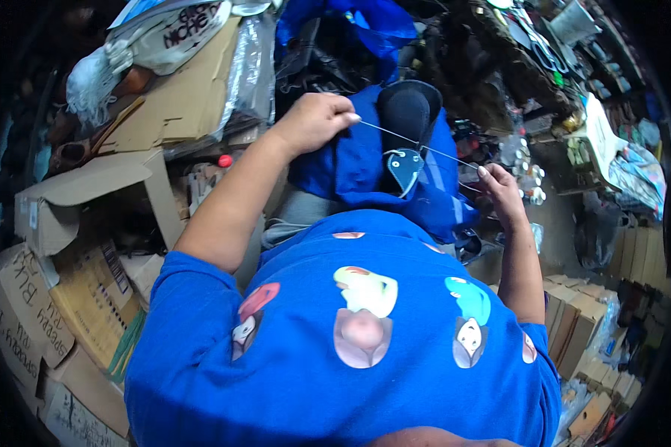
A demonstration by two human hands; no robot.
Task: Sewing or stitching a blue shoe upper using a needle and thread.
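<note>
On the blue cloth [335, 167] over my lap rests a dark shoe [408, 112], its black insole facing up. Toward me, a dark blue flap [403, 173] with pale edging and metal eyelets shows. A thin whitish shoelace [384, 130] runs to the eyelet area. My left hand [314, 125] pinches one end of it at the upper left. Over to the right, my right hand [502, 195] pinches the other stretch between thumb and fingers. Both lengths look pulled straight across the shoe. How the lace passes through the eyelets is too small to tell.
Flattened cardboard [175, 97] and an open cardboard box [89, 190] crowd the left side. Blue plastic [380, 30] lies beyond the shoe. Small bottles [528, 171] stand right of my right hand, with stacked boxes [574, 320] at the lower right.
</note>
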